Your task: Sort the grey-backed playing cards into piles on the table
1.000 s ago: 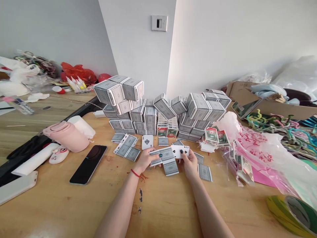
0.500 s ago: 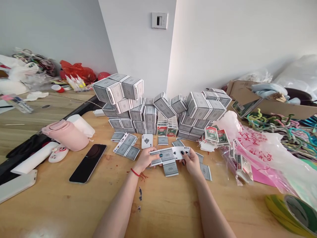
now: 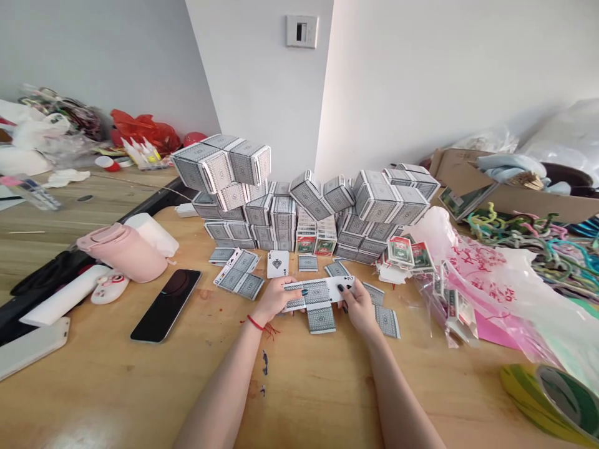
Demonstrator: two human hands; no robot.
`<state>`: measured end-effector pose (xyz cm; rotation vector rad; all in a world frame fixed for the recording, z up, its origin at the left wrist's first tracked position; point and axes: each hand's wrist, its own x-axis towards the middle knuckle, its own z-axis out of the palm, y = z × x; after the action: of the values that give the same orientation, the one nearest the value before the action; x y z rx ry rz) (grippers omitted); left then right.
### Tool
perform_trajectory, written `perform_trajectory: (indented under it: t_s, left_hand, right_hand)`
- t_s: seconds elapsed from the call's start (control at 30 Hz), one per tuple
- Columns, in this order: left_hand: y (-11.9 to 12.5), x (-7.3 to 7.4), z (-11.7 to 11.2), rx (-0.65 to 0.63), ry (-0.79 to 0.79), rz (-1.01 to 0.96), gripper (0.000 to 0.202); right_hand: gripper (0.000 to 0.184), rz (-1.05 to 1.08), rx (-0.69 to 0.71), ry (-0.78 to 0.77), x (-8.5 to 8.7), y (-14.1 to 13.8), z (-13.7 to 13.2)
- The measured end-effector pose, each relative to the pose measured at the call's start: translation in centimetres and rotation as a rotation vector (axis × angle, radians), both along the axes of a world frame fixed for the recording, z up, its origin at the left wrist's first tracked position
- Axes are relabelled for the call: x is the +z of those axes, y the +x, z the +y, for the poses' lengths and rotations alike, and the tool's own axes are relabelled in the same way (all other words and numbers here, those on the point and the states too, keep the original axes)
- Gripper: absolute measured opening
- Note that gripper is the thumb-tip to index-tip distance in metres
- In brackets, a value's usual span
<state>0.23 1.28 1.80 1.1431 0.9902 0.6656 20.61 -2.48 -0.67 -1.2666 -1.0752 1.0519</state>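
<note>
My left hand (image 3: 275, 299) pinches the left end of some joined playing cards (image 3: 316, 291) with grey patterned backs. At their right side, my right hand (image 3: 359, 304) grips a face-up two of spades (image 3: 334, 289), its thumb on the face. The two overlaps or meets the patterned cards; I cannot tell how they are joined. Below them a card flap (image 3: 321, 319) hangs or lies toward me. Just beyond my left hand, an ace of spades (image 3: 277, 264) lies face up. Folded card pieces (image 3: 241, 274) rest to the left, and another card piece (image 3: 386, 322) is right of my right hand.
Blocks of folded cards (image 3: 276, 215) are stacked along the back. Red and green card boxes (image 3: 401, 251) sit right of them. At left are a black phone (image 3: 166, 305) and a pink bottle (image 3: 124, 249). Yellow-green tape (image 3: 552, 399) lies at front right.
My right hand and the two of spades have shifted slightly left, closer to the patterned cards. My left hand keeps its hold.
</note>
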Motion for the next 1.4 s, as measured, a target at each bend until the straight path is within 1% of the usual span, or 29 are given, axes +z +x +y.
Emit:
perform_trajectory:
  t_s: [0.2, 0.33, 0.53, 0.73, 0.87, 0.97, 1.1, 1.23, 1.4]
  left_hand:
    - [0.0, 0.2, 0.0, -0.008, -0.008, -0.016, 0.024]
    - [-0.1, 0.1, 0.0, -0.013, 0.004, -0.017, 0.025]
    - [-0.2, -0.1, 0.0, -0.035, 0.040, -0.001, 0.023]
    - [-0.1, 0.1, 0.0, -0.035, 0.034, -0.004, 0.025]
    - [-0.1, 0.2, -0.1, -0.040, 0.036, -0.005, 0.024]
    - [-0.1, 0.5, -0.1, -0.042, 0.033, -0.009, 0.023]
    - [0.0, 0.7, -0.2, -0.028, 0.019, -0.006, 0.024]
    - [0.1, 0.4, -0.2, -0.011, 0.038, -0.009, 0.023]
    - [0.0, 0.2, -0.2, -0.015, 0.047, -0.011, 0.025]
  right_hand:
    - [0.023, -0.021, 0.037, 0.016, 0.0, -0.5, 0.0]
    - [0.023, 0.016, 0.042, 0.012, 0.4, -0.9, -0.1]
    - [0.024, 0.068, 0.089, -0.019, 0.9, -1.5, -0.4]
    - [0.028, 0.123, 0.141, -0.050, 1.0, -1.9, -0.3]
    - [0.027, 0.087, 0.177, -0.019, 0.9, -2.0, -0.4]
    - [0.027, 0.085, 0.179, -0.001, 0.8, -2.1, -0.4]
    - [0.027, 0.112, 0.190, -0.025, 0.8, -2.2, -0.3]
    - [0.028, 0.122, 0.190, -0.048, 0.9, -2.2, -0.3]
    - [0.028, 0.124, 0.202, -0.035, 1.2, -2.2, -0.3]
